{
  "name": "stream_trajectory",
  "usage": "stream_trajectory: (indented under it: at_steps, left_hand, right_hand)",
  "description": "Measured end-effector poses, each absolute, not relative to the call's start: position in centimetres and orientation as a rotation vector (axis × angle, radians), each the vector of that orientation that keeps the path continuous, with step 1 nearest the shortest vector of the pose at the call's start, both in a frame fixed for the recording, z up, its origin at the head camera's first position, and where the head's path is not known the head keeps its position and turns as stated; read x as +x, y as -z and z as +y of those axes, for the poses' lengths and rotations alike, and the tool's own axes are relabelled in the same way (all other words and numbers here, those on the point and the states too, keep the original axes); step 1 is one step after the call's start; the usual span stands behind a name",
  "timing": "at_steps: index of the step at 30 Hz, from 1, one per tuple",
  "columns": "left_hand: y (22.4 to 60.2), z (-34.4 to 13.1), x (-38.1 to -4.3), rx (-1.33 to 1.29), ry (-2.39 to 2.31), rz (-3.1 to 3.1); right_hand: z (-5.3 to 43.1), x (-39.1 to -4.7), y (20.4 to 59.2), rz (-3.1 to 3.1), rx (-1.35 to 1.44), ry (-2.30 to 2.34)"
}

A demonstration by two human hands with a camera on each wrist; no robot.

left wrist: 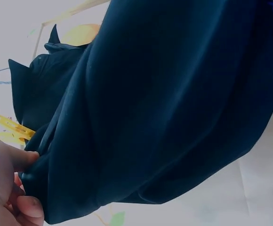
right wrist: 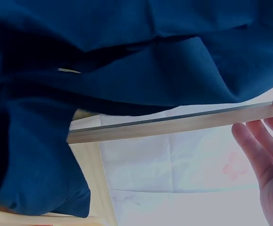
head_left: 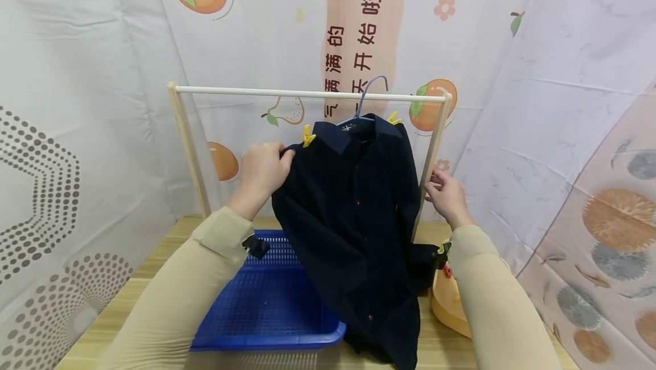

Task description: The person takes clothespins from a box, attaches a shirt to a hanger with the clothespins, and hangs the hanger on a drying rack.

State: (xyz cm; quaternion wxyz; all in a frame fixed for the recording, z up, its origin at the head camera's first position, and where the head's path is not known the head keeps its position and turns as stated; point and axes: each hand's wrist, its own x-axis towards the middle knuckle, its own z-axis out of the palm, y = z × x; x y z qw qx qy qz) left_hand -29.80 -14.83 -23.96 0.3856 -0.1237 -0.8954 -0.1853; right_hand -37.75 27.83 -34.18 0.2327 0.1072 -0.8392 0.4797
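A dark navy shirt [head_left: 359,199] hangs on a blue hanger [head_left: 361,99], whose hook overlaps the white rail [head_left: 287,94] of a wooden rack. One yellow clothespin [head_left: 308,136] sits at the shirt's left-side shoulder and another yellow clothespin [head_left: 394,118] at the other. My left hand [head_left: 262,171] pinches the shoulder cloth just outside the first clothespin; the left wrist view shows thumb and fingers on the fabric. On the right, my right hand [head_left: 447,194] holds the rack's wooden post [head_left: 435,148], thumb on one side and fingers at its other edge.
A blue plastic basket [head_left: 266,340] stands on the wooden table [head_left: 154,267] below the shirt, whose hem hangs past its right corner. A light orange container [head_left: 446,307] lies behind my right forearm. Printed curtains [head_left: 256,34] enclose the back and sides.
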Motion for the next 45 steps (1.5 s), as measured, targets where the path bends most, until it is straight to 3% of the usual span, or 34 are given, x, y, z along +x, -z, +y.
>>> stream_trajectory:
  at_steps: [18,45]
  left_hand:
    - [22.2,-10.8,-30.0,-0.277,0.429,-2.384]
    - [22.8,-5.8,-31.7,-0.181,0.417,-2.507]
  right_hand:
    - [28.0,-37.1,34.1,-2.34,0.257,-1.304]
    - [28.0,-36.8,33.6,-2.369,0.263,-1.326]
